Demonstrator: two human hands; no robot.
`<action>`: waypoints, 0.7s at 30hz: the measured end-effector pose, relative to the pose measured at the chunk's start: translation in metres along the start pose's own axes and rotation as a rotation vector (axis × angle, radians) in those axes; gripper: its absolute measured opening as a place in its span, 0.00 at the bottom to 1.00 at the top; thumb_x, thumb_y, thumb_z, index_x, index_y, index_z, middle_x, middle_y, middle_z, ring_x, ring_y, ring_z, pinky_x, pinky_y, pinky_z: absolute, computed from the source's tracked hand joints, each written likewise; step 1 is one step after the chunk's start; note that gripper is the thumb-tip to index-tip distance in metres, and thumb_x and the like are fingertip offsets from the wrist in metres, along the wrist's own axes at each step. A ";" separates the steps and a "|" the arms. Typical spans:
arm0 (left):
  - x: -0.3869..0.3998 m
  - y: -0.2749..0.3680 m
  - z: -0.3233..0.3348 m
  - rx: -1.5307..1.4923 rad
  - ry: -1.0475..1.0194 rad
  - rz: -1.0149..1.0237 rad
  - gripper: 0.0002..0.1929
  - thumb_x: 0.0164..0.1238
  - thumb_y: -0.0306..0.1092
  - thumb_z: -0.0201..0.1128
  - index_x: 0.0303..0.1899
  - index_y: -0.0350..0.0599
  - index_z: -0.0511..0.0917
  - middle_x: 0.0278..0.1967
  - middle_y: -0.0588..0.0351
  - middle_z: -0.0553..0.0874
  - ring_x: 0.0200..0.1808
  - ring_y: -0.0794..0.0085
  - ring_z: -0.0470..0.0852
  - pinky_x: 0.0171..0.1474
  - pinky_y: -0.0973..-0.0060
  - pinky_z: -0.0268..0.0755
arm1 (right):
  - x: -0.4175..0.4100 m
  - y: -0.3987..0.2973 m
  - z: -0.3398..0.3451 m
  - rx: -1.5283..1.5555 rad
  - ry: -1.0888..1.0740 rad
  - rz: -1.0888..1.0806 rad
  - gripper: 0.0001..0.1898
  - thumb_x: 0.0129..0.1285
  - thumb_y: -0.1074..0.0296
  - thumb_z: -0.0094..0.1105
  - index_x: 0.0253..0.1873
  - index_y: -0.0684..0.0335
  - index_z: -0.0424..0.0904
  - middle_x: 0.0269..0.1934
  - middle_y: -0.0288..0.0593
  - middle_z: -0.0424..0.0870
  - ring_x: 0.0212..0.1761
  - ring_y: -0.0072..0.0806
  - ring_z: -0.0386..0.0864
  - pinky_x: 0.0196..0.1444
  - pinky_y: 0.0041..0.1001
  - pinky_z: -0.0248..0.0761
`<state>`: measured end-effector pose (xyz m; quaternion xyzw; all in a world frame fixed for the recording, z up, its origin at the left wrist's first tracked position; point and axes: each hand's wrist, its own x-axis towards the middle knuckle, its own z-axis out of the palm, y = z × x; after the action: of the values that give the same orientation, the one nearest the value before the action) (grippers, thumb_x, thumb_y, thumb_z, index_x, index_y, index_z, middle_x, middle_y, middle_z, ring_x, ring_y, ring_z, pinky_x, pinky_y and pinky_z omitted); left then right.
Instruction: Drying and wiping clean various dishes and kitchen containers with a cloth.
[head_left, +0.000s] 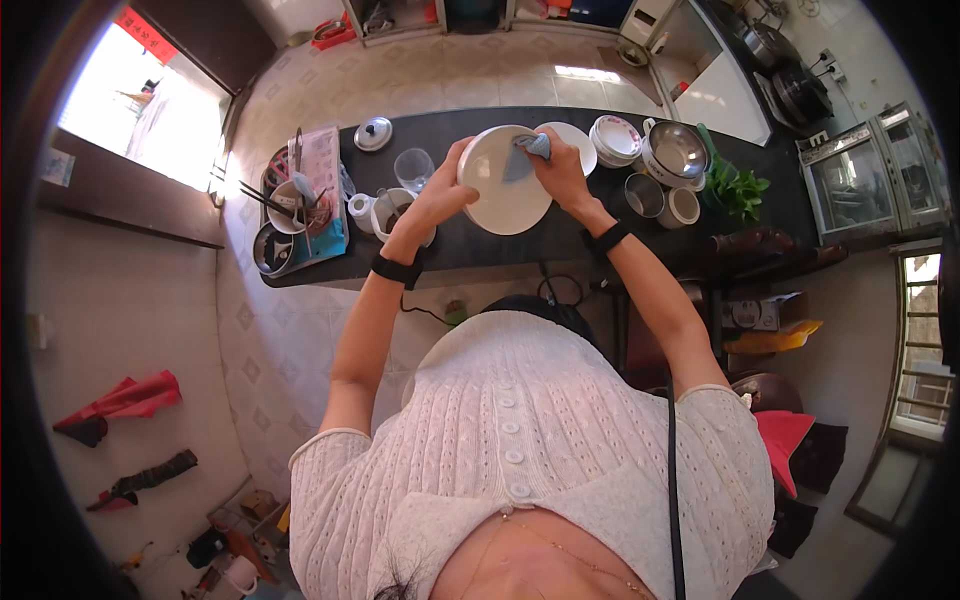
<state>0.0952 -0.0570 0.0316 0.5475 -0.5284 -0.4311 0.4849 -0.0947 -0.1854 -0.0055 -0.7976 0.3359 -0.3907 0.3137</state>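
In the head view my left hand (444, 193) grips the left rim of a white plate (499, 202), which I hold up above a dark table. My right hand (564, 169) holds a blue cloth (525, 161) against the plate's upper right part; one end of the cloth lies over its face. Behind my right hand another white plate (576, 139) rests on the tabletop. A clear drinking glass (414, 168) stands just left of the held plate. Beside my left forearm are a white cup (361, 210) and a white container (381, 202) with something dark inside.
The dark table (480, 255) also bears a metal lid (373, 134), stacked bowls (616, 137), a steel bowl (677, 148), a metal cup (644, 195), a white mug (681, 208) and leafy greens (731, 187). At the left end, a white bowl with utensils (285, 206) stands near a metal bowl (273, 247).
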 end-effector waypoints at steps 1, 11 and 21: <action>0.003 -0.006 -0.001 -0.048 -0.015 -0.022 0.42 0.45 0.21 0.58 0.70 0.43 0.59 0.59 0.48 0.74 0.64 0.60 0.71 0.65 0.70 0.65 | 0.001 0.000 0.002 -0.016 0.011 -0.024 0.07 0.65 0.70 0.62 0.41 0.65 0.76 0.32 0.56 0.84 0.35 0.51 0.84 0.35 0.37 0.74; 0.005 -0.031 0.076 -0.057 0.703 0.282 0.44 0.49 0.19 0.57 0.73 0.47 0.53 0.62 0.51 0.67 0.64 0.63 0.68 0.65 0.70 0.64 | -0.040 0.024 0.071 0.600 0.191 0.645 0.12 0.63 0.77 0.62 0.51 0.70 0.78 0.44 0.40 0.84 0.42 0.27 0.82 0.45 0.29 0.76; -0.002 -0.005 0.011 -0.278 0.043 -0.191 0.42 0.47 0.21 0.55 0.72 0.49 0.57 0.56 0.55 0.72 0.59 0.69 0.71 0.54 0.75 0.70 | 0.004 0.016 0.006 0.163 -0.026 0.123 0.09 0.58 0.71 0.69 0.41 0.66 0.81 0.31 0.44 0.86 0.32 0.29 0.84 0.37 0.29 0.75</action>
<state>0.0849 -0.0559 0.0252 0.5322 -0.3986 -0.5324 0.5239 -0.0919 -0.1966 -0.0192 -0.7523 0.3470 -0.3866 0.4053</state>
